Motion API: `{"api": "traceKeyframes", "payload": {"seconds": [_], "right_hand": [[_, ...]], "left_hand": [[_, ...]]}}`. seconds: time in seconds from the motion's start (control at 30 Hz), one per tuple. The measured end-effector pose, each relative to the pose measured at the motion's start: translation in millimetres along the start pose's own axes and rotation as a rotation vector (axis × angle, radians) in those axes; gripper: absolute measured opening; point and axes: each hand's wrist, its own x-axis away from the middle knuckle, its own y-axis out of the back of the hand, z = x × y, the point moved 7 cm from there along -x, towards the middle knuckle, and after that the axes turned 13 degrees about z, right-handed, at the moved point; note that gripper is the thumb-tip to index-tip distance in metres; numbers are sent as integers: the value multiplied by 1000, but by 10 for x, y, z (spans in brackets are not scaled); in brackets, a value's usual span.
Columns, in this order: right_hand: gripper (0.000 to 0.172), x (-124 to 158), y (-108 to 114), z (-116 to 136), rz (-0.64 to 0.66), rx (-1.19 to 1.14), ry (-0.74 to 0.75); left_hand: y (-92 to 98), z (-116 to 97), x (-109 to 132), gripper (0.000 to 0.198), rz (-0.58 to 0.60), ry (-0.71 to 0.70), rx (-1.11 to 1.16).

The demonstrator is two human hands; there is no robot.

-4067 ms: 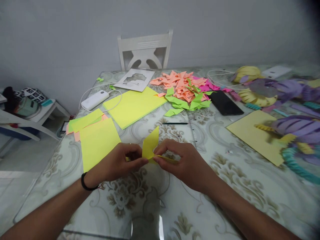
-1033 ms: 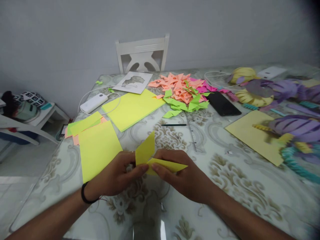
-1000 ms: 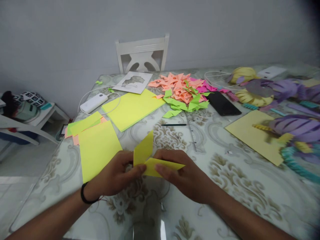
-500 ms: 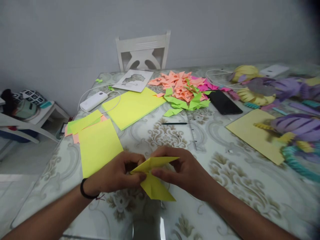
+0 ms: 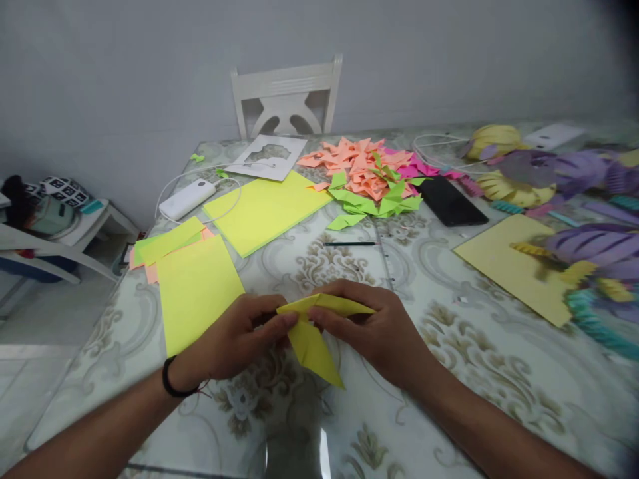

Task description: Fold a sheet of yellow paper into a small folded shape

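Both hands pinch one folded yellow paper piece point(image 5: 312, 339) just above the patterned table point(image 5: 464, 372). My left hand point(image 5: 234, 339), with a black band at the wrist, grips the piece's left end between thumb and fingers. My right hand point(image 5: 374, 329) holds its upper right flap with closed fingers. One pointed flap hangs down toward me, another lies across the top of my right fingers.
Yellow sheets point(image 5: 197, 289) lie left, a larger yellow stack point(image 5: 262, 209) behind. Folded orange, green and pink pieces point(image 5: 369, 176) are piled at the back, by a black phone point(image 5: 452, 203), pencil point(image 5: 349, 244), power bank point(image 5: 187, 198) and white chair point(image 5: 287, 100). Purple and yellow paper crafts point(image 5: 584, 246) crowd the right.
The yellow piece has been turned over in both hands: the flap that stood upright a second ago now points down toward me. The hands stayed in about the same spot.
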Motion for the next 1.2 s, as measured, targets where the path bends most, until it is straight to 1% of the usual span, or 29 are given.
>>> {"api": "traceKeyframes", "payload": {"seconds": [0.07, 0.17, 0.27, 0.37, 0.47, 0.6, 0.77, 0.9, 1.1, 1.2], "right_hand": [[10, 1, 21, 13, -39, 46, -2], [8, 11, 27, 73, -72, 144, 41], [7, 25, 13, 139, -86, 231, 107], [2, 38, -12, 193, -85, 299, 175], [6, 59, -45, 251, -73, 349, 269], [7, 84, -85, 279, -46, 395, 337], [11, 84, -103, 285, -28, 395, 357], [13, 83, -99, 287, -32, 428, 364], [17, 104, -126, 285, -42, 641, 430], [12, 108, -156, 305, -21, 668, 473]], "left_hand": [[12, 6, -1, 42, -9, 0, -2], [27, 24, -1, 47, -18, 13, -34], [40, 61, 3, 47, -28, 38, -66], [72, 85, 10, 47, -77, 44, -91], [97, 90, 12, 45, -119, 48, -83], [67, 88, -1, 43, -79, 44, -15], [38, 154, -15, 44, -36, 86, 102], [11, 169, -46, 46, 5, 82, 118], [19, 176, -61, 49, -25, 88, 163], [40, 153, -54, 43, -42, 69, 146]]}}
